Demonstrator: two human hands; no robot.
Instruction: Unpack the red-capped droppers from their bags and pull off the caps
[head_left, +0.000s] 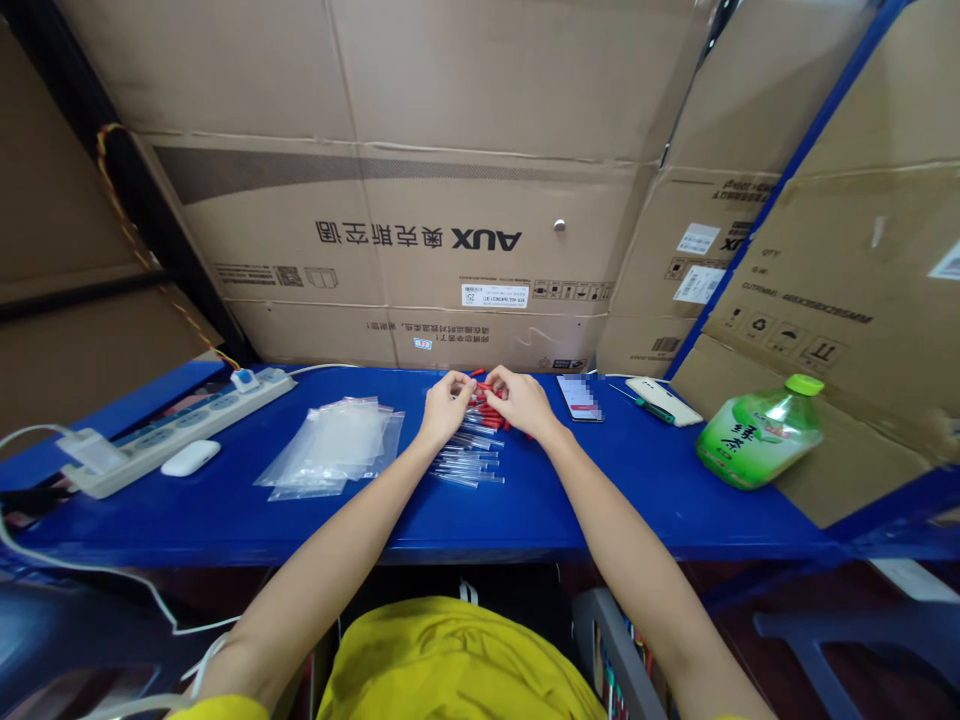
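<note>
A pile of clear plastic tubes with red caps point(472, 450) lies on the blue table point(525, 510), near its middle. My left hand point(445, 405) and my right hand point(521, 400) rest on the far end of the pile. Both have their fingers curled over the red-capped ends, gripping tubes. A stack of clear zip bags point(334, 445) lies to the left of my left hand.
A white power strip point(180, 428) and a small white case point(190, 457) sit at the left. A phone point(580, 397), a screwdriver point(645, 405), a white device point(664, 400) and a green bottle point(757, 432) lying on its side are at the right. Cardboard boxes point(420, 240) wall the back.
</note>
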